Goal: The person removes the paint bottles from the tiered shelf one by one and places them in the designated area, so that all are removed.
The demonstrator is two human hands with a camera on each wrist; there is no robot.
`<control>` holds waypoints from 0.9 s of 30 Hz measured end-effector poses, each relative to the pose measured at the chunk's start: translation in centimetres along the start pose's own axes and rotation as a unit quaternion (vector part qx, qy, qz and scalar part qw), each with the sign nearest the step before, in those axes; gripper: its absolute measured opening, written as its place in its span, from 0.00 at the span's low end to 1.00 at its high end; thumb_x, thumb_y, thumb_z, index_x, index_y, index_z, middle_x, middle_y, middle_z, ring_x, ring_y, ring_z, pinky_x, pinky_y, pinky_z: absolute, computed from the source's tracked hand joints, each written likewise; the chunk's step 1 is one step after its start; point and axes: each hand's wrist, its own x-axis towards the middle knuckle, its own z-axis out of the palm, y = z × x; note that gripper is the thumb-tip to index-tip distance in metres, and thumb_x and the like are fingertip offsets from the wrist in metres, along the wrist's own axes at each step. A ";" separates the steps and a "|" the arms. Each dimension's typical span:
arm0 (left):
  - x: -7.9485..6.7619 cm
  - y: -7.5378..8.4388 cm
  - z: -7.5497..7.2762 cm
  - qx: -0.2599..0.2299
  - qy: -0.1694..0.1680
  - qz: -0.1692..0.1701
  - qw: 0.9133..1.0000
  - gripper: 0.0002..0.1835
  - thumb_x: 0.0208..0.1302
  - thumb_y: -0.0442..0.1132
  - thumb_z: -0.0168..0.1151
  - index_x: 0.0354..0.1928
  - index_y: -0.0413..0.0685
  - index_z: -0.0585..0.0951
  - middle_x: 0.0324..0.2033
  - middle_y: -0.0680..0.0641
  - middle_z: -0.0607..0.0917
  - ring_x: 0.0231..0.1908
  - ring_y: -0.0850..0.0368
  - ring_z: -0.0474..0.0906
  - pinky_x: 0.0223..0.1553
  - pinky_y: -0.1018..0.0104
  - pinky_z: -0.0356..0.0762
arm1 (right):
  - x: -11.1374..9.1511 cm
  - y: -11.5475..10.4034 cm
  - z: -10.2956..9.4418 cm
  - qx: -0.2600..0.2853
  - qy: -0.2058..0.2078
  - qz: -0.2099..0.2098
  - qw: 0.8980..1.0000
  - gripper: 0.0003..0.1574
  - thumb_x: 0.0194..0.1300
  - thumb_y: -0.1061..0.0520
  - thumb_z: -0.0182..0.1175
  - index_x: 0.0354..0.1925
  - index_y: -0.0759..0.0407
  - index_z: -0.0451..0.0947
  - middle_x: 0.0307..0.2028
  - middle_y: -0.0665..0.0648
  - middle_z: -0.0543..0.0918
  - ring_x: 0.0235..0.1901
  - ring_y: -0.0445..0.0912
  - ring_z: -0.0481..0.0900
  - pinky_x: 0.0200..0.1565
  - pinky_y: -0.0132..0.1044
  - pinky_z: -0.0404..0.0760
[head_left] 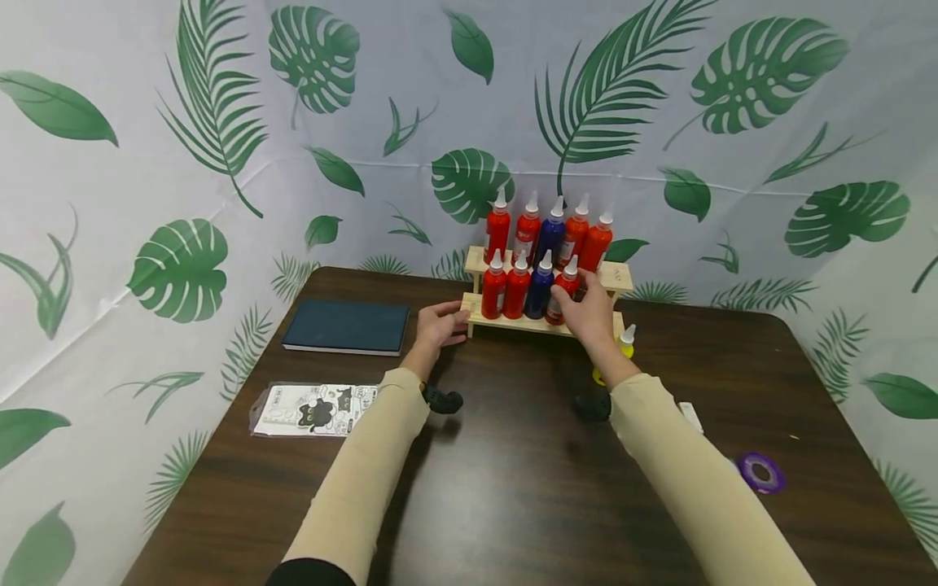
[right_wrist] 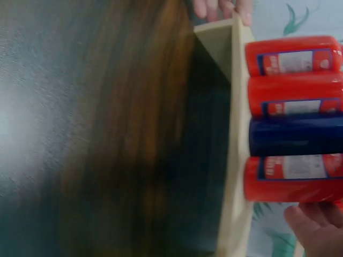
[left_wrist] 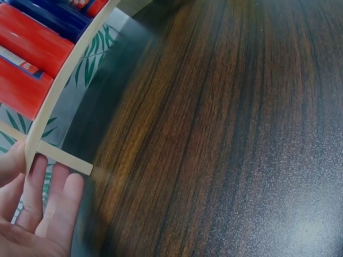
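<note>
A two-tier wooden rack [head_left: 619, 278] holds bottles with white pointed caps in two rows. The lower tier carries red bottles [head_left: 494, 293] and a blue bottle [head_left: 540, 289]; behind, on the upper tier, stand several red ones and another blue one. My left hand [head_left: 437, 325] grips the left end of the lower shelf, thumb over the board and fingers beneath, as the left wrist view shows. With my right hand [head_left: 589, 313] I hold the rightmost red bottle [right_wrist: 289, 184] of the lower row, which stands upright on the shelf.
A yellow bottle [head_left: 627, 340] is partly hidden behind my right wrist. A dark notebook [head_left: 346, 327] and a cat-print package [head_left: 315, 409] lie on the left of the brown table [head_left: 506, 488]. On the right are a purple tape roll [head_left: 760, 474] and a small white object [head_left: 690, 417].
</note>
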 end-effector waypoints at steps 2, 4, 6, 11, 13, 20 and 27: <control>-0.1 0.0 -0.1 0.000 -0.001 0.001 1.000 0.19 0.61 0.37 0.66 0.55 0.46 0.80 0.45 0.42 0.84 0.42 0.49 0.84 0.34 0.63 0.85 | -0.1 0.2 0.4 0.004 0.009 0.001 1.000 0.39 0.67 0.51 0.60 0.70 0.60 0.58 0.62 0.65 0.71 0.60 0.58 0.70 0.63 0.52 0.69; -0.1 0.1 -0.1 -0.001 -0.002 0.003 1.000 0.19 0.62 0.37 0.66 0.55 0.46 0.80 0.45 0.42 0.84 0.42 0.48 0.84 0.34 0.63 0.85 | -0.2 0.5 0.7 0.012 0.020 -0.003 1.000 0.38 0.66 0.53 0.61 0.69 0.59 0.59 0.62 0.64 0.72 0.60 0.57 0.71 0.63 0.52 0.68; -0.2 0.1 -0.1 -0.002 -0.002 0.002 1.000 0.18 0.62 0.37 0.66 0.55 0.45 0.80 0.45 0.41 0.84 0.42 0.48 0.84 0.34 0.63 0.85 | -0.3 0.7 1.0 0.022 0.032 -0.012 0.999 0.37 0.65 0.56 0.62 0.69 0.58 0.61 0.61 0.64 0.73 0.59 0.56 0.72 0.63 0.51 0.69; -0.3 0.1 -0.3 -0.001 -0.004 -0.003 1.000 0.19 0.62 0.38 0.66 0.55 0.46 0.80 0.46 0.42 0.84 0.43 0.48 0.84 0.35 0.63 0.85 | -0.6 1.1 1.5 0.045 0.052 -0.031 0.997 0.35 0.65 0.58 0.61 0.67 0.56 0.63 0.60 0.62 0.74 0.58 0.55 0.73 0.60 0.49 0.73; -0.3 0.0 -0.2 -0.002 -0.002 0.001 1.000 0.18 0.62 0.38 0.66 0.55 0.46 0.80 0.45 0.42 0.84 0.43 0.47 0.84 0.36 0.62 0.85 | -0.7 1.3 1.5 0.048 0.054 -0.039 0.997 0.34 0.65 0.59 0.61 0.67 0.56 0.64 0.60 0.62 0.75 0.57 0.54 0.73 0.60 0.49 0.73; -0.2 -0.3 0.2 -0.008 -0.013 0.006 1.000 0.19 0.62 0.38 0.65 0.55 0.46 0.80 0.46 0.41 0.84 0.45 0.46 0.83 0.36 0.62 0.85 | -1.2 1.2 0.9 0.048 0.066 -0.056 0.995 0.34 0.65 0.59 0.62 0.67 0.56 0.65 0.60 0.62 0.75 0.57 0.55 0.74 0.61 0.48 0.72; -0.3 -0.5 0.0 0.000 0.008 0.009 1.000 0.18 0.62 0.39 0.66 0.54 0.47 0.81 0.45 0.43 0.84 0.43 0.48 0.83 0.37 0.61 0.85 | -2.5 -0.2 0.2 0.079 0.082 -0.107 0.988 0.34 0.65 0.57 0.62 0.67 0.54 0.65 0.61 0.59 0.75 0.58 0.53 0.74 0.59 0.47 0.75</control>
